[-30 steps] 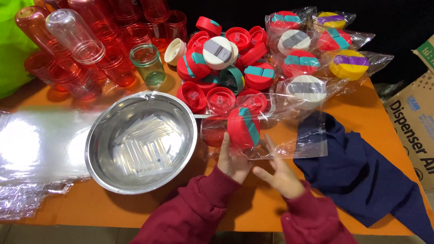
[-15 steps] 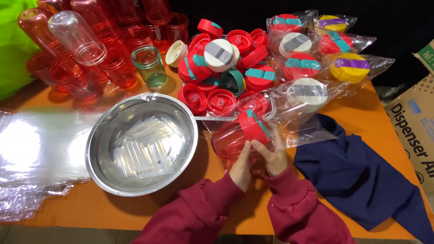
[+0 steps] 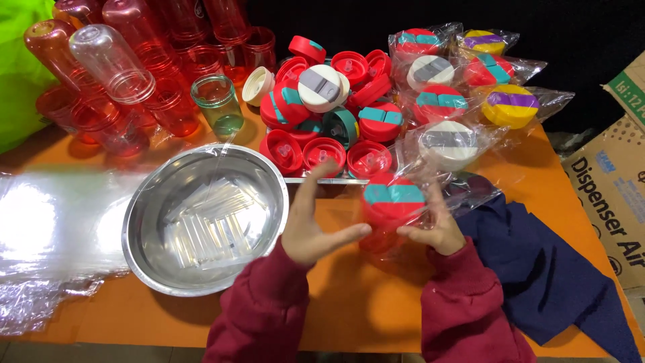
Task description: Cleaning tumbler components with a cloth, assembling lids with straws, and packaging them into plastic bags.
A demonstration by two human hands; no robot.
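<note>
- The right hand (image 3: 435,228) pinches a red lid (image 3: 392,202) in a clear bag (image 3: 463,195).
- The left hand (image 3: 310,228) has let go; half a second ago both hands squeezed the bag. It hangs open beside the lid, so that wrapping step looks finished.
- Left of it sits a metal bowl (image 3: 144,208); the things inside are hard to make out.

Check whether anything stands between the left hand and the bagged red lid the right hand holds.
Nothing visible does. The left hand is open beside the bagged red lid, its thumb nearly touching, with only bare orange table below. The right hand grips the bag.
</note>
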